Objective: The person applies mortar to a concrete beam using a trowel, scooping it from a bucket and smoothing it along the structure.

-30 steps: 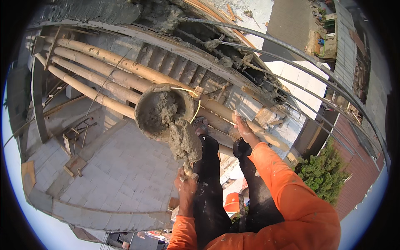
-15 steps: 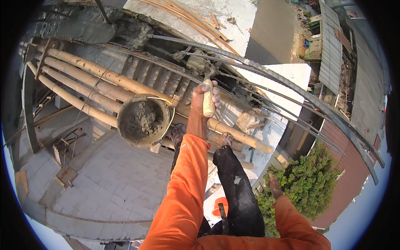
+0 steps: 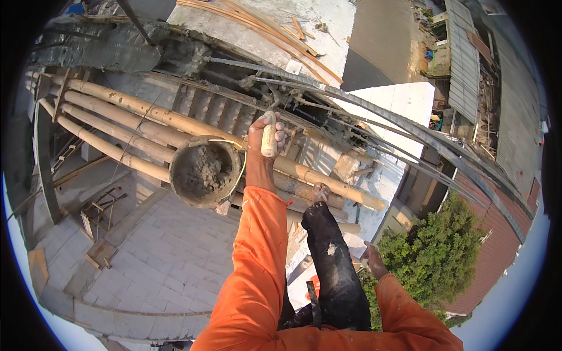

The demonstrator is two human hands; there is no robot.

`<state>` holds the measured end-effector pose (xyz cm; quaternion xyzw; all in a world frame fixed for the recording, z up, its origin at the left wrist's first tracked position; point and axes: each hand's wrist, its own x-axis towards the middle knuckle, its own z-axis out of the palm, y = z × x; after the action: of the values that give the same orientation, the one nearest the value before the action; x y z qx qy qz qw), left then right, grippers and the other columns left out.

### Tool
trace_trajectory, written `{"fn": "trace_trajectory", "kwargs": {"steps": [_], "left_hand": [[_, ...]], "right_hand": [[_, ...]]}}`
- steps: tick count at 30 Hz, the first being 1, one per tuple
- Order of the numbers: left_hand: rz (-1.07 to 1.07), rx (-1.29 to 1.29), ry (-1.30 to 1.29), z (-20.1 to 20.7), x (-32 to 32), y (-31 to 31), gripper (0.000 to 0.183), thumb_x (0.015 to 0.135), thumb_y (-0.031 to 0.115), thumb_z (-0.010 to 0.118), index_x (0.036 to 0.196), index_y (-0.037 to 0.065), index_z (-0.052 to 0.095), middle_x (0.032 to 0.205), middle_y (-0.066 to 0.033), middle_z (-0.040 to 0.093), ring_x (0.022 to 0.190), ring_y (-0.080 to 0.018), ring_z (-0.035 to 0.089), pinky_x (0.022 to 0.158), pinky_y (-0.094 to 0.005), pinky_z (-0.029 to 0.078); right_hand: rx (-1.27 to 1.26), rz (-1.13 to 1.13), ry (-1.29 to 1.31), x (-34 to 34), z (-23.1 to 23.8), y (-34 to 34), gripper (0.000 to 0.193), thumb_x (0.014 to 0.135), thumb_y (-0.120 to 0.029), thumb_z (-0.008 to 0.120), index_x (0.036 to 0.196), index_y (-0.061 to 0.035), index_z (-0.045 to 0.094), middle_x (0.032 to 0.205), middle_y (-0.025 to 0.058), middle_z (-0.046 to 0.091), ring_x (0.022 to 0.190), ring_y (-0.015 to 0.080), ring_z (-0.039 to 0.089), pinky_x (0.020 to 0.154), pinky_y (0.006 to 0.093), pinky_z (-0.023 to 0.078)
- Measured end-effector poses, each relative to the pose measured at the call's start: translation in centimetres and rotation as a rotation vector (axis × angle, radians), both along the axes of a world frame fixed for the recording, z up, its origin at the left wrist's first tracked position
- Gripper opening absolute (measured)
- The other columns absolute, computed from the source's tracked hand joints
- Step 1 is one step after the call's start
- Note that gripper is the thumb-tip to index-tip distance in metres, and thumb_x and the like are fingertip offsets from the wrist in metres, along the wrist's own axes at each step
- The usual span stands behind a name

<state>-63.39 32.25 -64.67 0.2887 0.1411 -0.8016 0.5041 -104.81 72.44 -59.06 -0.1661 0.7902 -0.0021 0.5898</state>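
My left hand (image 3: 261,137) is closed around the pale wooden handle of a trowel (image 3: 269,139). Its thin metal neck points away from me, over the dark mortar-smeared gap with steel bars; the blade is hard to make out there. Left of this hand, a round bucket (image 3: 181,185) of wet grey mortar (image 3: 205,168) rests at the bamboo poles, its pale handle lying against the rim. Low on the right, my right hand (image 3: 376,263) hangs away from the work, seen edge-on. Its fingers look stretched out and hold nothing I can see.
Long ribbed steel bars (image 3: 374,108) arc across to the right. Thick bamboo poles (image 3: 146,105) run beneath the bucket and under my foot (image 3: 320,193). Timber strips (image 3: 257,23) lie on a white surface beyond. A leafy tree (image 3: 433,251) and a street show far below.
My left hand has drawn left and slightly nearer with the trowel. The mortar lump seen ahead of the trowel no longer shows plainly. My right hand has shifted slightly left.
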Motion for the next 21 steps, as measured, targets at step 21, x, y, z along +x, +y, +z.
{"fn": "trace_trajectory", "kwargs": {"steps": [21], "left_hand": [[-0.224,-0.023,-0.258,7.0,-0.7,8.2,0.035,0.074,0.012,0.054,0.107,0.0,0.049,0.062,-0.011,0.053,0.042,-0.0208,0.052,0.038,-0.0286,0.045]], "right_hand": [[-0.318,-0.023,-0.14,3.1,-3.0,-2.6,0.049,0.093,-0.041,0.038,0.121,-0.0015,0.049,0.077,0.0029,0.047,0.074,0.012,0.046,0.072,0.027,0.039]]}}
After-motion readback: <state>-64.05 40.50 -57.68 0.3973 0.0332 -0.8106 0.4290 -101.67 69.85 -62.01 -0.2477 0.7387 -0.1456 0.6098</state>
